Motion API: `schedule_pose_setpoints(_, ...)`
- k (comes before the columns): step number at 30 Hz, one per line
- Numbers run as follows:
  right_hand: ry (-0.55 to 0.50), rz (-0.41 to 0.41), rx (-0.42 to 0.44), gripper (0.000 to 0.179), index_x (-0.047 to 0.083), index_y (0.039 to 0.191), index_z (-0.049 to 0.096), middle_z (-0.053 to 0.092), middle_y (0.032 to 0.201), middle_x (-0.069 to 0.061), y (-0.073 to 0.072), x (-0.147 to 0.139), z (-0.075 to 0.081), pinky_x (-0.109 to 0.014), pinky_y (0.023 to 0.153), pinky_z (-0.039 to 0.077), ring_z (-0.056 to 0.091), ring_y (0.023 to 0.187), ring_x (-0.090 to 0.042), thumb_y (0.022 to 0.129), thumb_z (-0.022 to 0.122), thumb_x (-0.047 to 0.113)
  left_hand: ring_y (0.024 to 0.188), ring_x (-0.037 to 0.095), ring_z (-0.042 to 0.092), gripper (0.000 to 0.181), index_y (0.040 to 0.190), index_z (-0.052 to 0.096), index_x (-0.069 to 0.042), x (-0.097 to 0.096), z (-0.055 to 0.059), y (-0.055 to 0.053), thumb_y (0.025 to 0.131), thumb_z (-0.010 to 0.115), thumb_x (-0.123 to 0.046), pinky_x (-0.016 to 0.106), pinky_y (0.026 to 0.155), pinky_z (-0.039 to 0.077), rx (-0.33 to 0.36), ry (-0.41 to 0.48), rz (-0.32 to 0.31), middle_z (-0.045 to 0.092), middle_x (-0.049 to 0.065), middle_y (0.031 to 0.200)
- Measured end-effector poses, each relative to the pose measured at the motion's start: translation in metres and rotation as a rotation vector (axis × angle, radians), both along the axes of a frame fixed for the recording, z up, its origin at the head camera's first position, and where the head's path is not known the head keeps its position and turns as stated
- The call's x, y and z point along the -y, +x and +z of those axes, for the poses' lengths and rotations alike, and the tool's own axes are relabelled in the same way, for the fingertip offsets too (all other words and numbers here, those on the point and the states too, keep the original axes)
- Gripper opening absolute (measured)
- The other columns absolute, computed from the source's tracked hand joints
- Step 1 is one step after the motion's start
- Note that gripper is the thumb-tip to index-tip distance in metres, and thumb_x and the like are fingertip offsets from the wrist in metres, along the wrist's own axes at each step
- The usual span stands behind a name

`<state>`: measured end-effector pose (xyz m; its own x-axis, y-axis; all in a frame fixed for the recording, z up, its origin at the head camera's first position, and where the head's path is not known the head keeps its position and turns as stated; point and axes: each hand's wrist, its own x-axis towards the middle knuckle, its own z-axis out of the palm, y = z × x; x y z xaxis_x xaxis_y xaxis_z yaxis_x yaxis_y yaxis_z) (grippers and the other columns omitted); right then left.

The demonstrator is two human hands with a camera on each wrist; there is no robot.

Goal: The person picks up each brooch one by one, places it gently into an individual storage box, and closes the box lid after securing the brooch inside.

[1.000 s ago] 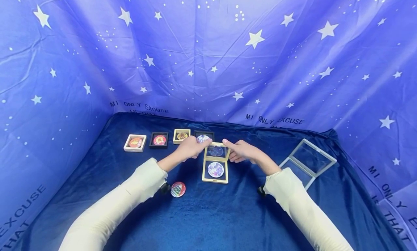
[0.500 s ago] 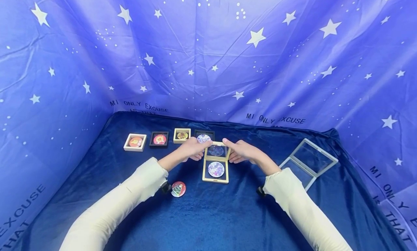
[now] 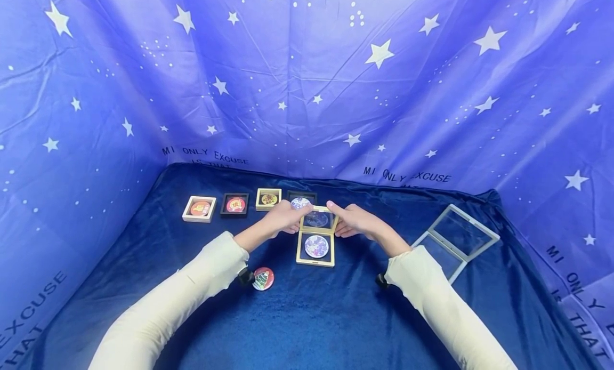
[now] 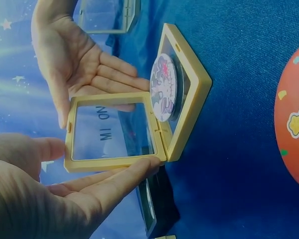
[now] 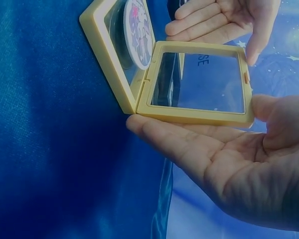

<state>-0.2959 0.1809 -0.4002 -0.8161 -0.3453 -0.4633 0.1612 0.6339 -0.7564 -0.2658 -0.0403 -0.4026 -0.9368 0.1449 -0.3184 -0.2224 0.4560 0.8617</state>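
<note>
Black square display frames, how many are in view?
2: the left black frame, between two pale frames; the right black frame, partly hidden behind the left hand and open square yellow frame.

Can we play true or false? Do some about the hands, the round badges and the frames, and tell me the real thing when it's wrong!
1. The left hand and the right hand both touch the lid of the yellow frame. True.
2. The yellow frame is shut. False: it is open, with its lid tilted up.
3. A purple and white badge is in the lower half of the yellow frame. True.
4. The tree badge lies on the blue cloth, outside any frame. True.
5. Every frame in the back row is black. False: the white frame at the left end is not.
6. No frame lies to the right of the hands. False: an open grey frame lies there.
</note>
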Motion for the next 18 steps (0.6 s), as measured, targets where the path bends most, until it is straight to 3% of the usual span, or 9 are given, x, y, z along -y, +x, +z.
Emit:
schedule_pose_setpoints(8, 0.008, 0.001, -0.024, 0.076, -0.01, 0.129, 0.062, 0.069, 0.122, -0.03, -0.0052, 0.0056, -0.0015, -0.046, 0.098, 0.055, 0.069, 0.113, -0.039, 0.106, 0.037, 0.058, 0.099, 0.037, 0.074, 0.059, 0.118, 0.06, 0.011, 0.0013, -0.0043, -0.0054, 0.101, 0.06, -0.046, 0.042, 0.086, 0.06, 0.005, 0.037, 0.042, 0.071, 0.028, 0.107)
schedule_pose_setpoints(18, -0.006, 0.017, -0.028, 0.074, -0.01, 0.128, 0.063, 0.069, 0.122, -0.031, -0.0063, 0.0032, -0.0012, -0.047, 0.098, 0.056, 0.069, 0.115, -0.039, 0.106, 0.038, 0.056, 0.098, 0.035, 0.074, 0.059, 0.112, 0.066, 0.01, 0.0046, -0.0041, -0.0075, 0.1, 0.06, -0.047, 0.042, 0.087, 0.06, 0.004, 0.018, 0.015, 0.072, 0.026, 0.104)
